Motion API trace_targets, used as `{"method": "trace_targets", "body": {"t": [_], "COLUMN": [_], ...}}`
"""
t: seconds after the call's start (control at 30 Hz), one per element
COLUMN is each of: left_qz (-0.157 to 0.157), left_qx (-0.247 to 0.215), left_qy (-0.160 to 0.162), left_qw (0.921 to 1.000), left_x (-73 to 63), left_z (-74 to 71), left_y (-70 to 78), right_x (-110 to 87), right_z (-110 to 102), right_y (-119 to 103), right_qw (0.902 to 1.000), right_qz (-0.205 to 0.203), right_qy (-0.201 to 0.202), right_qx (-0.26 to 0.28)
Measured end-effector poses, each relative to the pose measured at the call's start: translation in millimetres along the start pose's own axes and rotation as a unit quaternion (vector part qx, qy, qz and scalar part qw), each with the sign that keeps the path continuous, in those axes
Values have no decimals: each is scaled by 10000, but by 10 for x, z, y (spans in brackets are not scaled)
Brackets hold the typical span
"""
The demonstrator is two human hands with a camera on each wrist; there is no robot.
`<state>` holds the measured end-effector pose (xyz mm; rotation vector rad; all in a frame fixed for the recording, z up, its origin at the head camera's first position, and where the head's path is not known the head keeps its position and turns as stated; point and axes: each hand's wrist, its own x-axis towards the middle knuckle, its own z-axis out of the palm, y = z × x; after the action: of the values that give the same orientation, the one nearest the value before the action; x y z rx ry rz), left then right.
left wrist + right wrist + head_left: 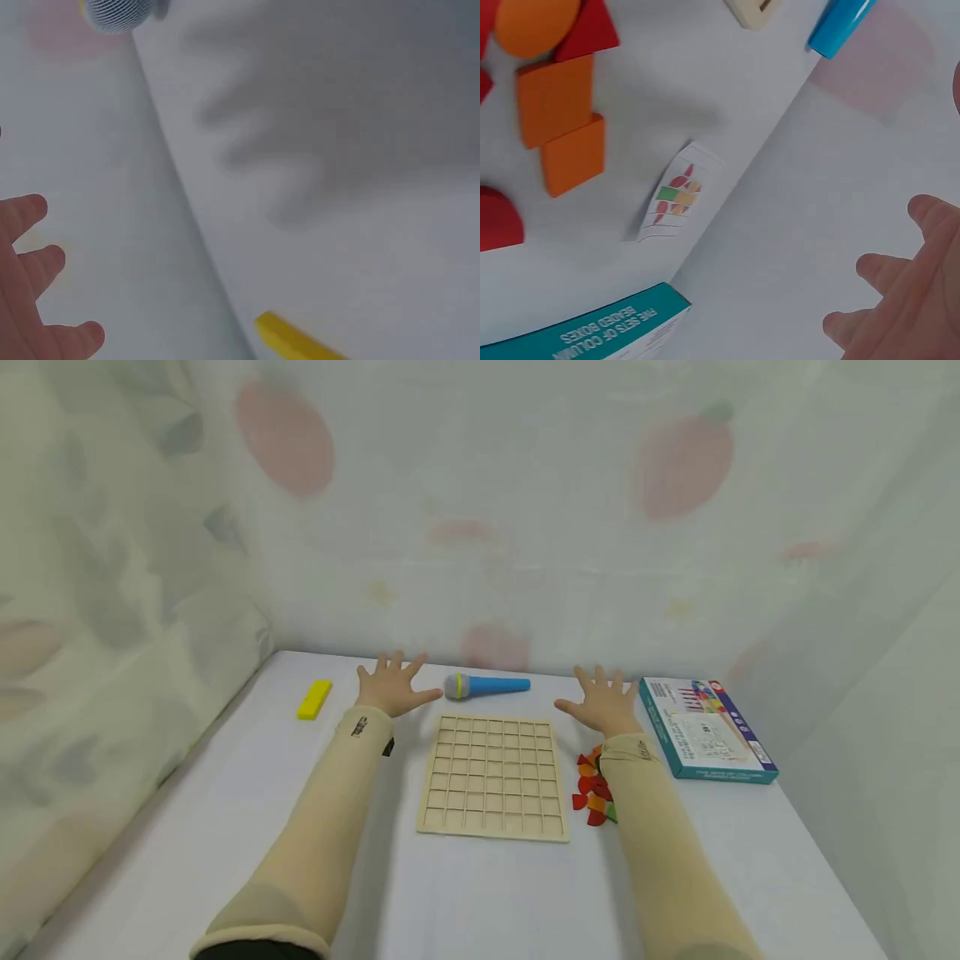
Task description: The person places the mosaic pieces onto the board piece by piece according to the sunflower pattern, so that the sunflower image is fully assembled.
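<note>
My left hand (390, 687) is spread with straight fingers above the far left of the table, holding nothing. Its thumb points toward the grey head of a blue toy microphone (495, 685). To its left lies a yellow block (314, 700). My right hand (603, 704) is also spread and holds nothing, between the microphone and a flat teal-edged box (712, 731). Below the right wrist lies a pile of red, orange and green pieces (596, 793), partly hidden by the sleeve. Between the two arms sits a wooden grid board (495, 777), its squares bare.
In the right wrist view, a small printed paper card (673, 193) lies near orange square pieces (555, 101). The white table (480, 893) ends at a hanging curtain (480, 527) at the back. More curtain hangs along the left and right sides.
</note>
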<state>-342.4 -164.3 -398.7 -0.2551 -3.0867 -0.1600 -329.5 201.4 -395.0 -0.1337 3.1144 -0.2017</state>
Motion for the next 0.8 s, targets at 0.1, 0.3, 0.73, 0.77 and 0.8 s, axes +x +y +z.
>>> {"method": "trace_targets", "body": {"t": [0.1, 0.3, 0.73, 0.77, 0.8], "left_qz": [5, 202, -17, -118, -223], "left_qx": [-257, -1148, -3521, -3597, -3704], "left_qy": [-59, 43, 52, -15, -111], "left_qw": [9997, 9932, 9359, 9330, 9285], "left_x": [4, -28, -684, -741, -793], "left_z": [118, 259, 487, 477, 468], "left_y": [-11, 40, 70, 70, 76], "right_x": [-15, -88, -472, -479, -479], "right_z": [23, 29, 162, 177, 195], "right_y": [123, 374, 607, 617, 629], "right_qw": [10000, 9995, 9929, 9920, 9917], "right_qz": [42, 146, 443, 468, 458], "right_qy": [-12, -120, -786, -835, -855], "right_qx": [42, 265, 773, 829, 844]}}
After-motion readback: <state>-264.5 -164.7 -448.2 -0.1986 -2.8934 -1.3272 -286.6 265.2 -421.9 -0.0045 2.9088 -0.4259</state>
